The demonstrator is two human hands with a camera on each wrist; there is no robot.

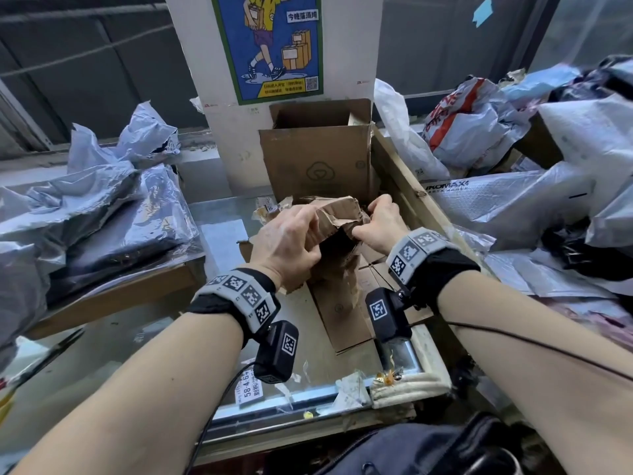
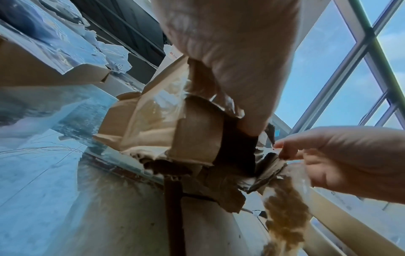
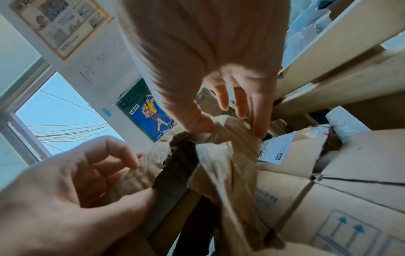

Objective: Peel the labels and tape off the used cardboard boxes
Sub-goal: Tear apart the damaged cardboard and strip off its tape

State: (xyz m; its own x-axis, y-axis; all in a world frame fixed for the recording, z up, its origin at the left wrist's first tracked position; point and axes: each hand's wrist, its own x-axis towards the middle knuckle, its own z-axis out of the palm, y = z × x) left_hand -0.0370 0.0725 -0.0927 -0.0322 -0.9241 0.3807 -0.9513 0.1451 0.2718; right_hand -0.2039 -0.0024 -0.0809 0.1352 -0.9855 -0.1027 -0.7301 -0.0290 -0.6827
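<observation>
A crumpled, torn brown cardboard box (image 1: 337, 214) is held up over the glass table (image 1: 219, 234), in the middle of the head view. My left hand (image 1: 301, 234) grips its left side, fingers curled over the torn edge and thumb on the wall (image 3: 151, 195). My right hand (image 1: 366, 224) pinches a strip of clear tape at the box's right top corner. In the left wrist view the tape (image 2: 285, 213) hangs from that pinch with brown paper fibres stuck to it. In the right wrist view thumb and forefinger squeeze the wrinkled tape (image 3: 223, 161); the other fingers are spread.
An open upright cardboard box (image 1: 318, 159) stands behind, against a pillar with a blue poster (image 1: 270, 46). Flattened boxes (image 1: 342, 310) lie under my hands. Grey mailer bags (image 1: 102, 207) are heaped left, more bags (image 1: 513, 200) right beyond a wooden rail (image 1: 404, 186). Label scraps (image 1: 251, 389) lie near the front edge.
</observation>
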